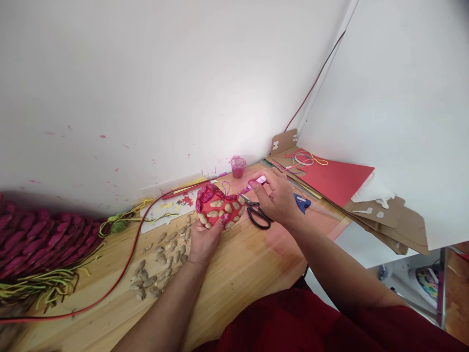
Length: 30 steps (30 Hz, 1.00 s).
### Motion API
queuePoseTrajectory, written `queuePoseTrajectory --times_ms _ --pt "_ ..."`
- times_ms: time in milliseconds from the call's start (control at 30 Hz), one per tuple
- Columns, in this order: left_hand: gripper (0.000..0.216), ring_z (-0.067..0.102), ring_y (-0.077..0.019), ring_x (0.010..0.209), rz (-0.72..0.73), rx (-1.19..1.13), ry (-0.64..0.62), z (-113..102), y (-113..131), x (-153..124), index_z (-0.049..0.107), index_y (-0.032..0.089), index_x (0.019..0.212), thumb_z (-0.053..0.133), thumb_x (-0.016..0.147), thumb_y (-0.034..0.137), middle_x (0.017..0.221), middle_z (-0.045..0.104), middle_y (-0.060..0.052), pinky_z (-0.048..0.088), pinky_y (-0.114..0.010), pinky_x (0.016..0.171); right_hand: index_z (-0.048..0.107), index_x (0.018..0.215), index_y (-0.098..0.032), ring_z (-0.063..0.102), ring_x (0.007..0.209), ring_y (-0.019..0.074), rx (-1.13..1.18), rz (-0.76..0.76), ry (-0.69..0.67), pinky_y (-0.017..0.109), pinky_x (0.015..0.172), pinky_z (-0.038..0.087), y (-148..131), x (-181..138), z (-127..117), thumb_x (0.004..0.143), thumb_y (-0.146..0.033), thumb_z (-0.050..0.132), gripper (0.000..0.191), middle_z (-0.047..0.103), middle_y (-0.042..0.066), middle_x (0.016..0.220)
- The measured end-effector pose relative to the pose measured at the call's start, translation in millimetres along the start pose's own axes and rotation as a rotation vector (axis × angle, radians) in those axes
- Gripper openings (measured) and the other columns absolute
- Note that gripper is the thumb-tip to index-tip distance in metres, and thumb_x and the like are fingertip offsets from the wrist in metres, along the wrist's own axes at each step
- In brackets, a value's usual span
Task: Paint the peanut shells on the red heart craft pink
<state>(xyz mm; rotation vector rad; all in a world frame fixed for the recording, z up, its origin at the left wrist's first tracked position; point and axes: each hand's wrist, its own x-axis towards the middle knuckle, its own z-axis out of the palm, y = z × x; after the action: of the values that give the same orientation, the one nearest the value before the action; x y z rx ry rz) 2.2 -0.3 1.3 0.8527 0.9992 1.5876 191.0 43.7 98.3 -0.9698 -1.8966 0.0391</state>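
Note:
My left hand [203,238] grips a red heart-shaped piece [219,207] from below; pale shells are stuck on it and some along its upper left edge are coated pink. My right hand [277,195] is closed round a small pink brush or applicator [256,181], held just right of the heart. Black-handled scissors [257,212] lie on the wooden table [242,274] under the right hand. A small cup of pink paint [238,166] stands by the wall behind the heart.
Loose pale shells [161,264] are scattered left of my left arm. A red cord [120,274] crosses the table. Pink-painted pieces [32,239] and yellow-green strings [44,288] lie far left. Red paper [333,178], cardboard [377,215] and a blue glue gun [302,202] sit right.

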Motion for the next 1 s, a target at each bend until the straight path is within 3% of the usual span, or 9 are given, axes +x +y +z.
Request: queuePoseTrajectory --times_ms 733,1000 --pt "0.045 0.078 -0.0255 0.088 -0.02 -0.001 -0.018 0.8 1.6 -1.0 0.079 0.017 0.092 0.096 0.06 0.044 0.092 0.082 -0.01 0.061 -0.042 0.092 0.064 0.09 -0.024 0.061 0.085 0.0216 0.034 0.015 -0.028 0.037 0.081 0.042 -0.6 -1.1 -0.6 0.099 -0.03 0.056 0.014 0.072 0.003 0.084" --pt "0.039 0.078 -0.0228 0.083 -0.034 -0.097 -0.002 1.9 3.1 0.0 0.076 0.017 0.086 0.097 0.061 0.039 0.091 0.082 -0.009 0.062 -0.036 0.082 0.063 0.091 -0.023 0.062 0.079 0.0194 0.156 0.165 0.019 0.034 0.076 0.046 4.7 -2.6 -5.1 0.098 -0.033 0.057 0.013 0.069 0.002 0.081"
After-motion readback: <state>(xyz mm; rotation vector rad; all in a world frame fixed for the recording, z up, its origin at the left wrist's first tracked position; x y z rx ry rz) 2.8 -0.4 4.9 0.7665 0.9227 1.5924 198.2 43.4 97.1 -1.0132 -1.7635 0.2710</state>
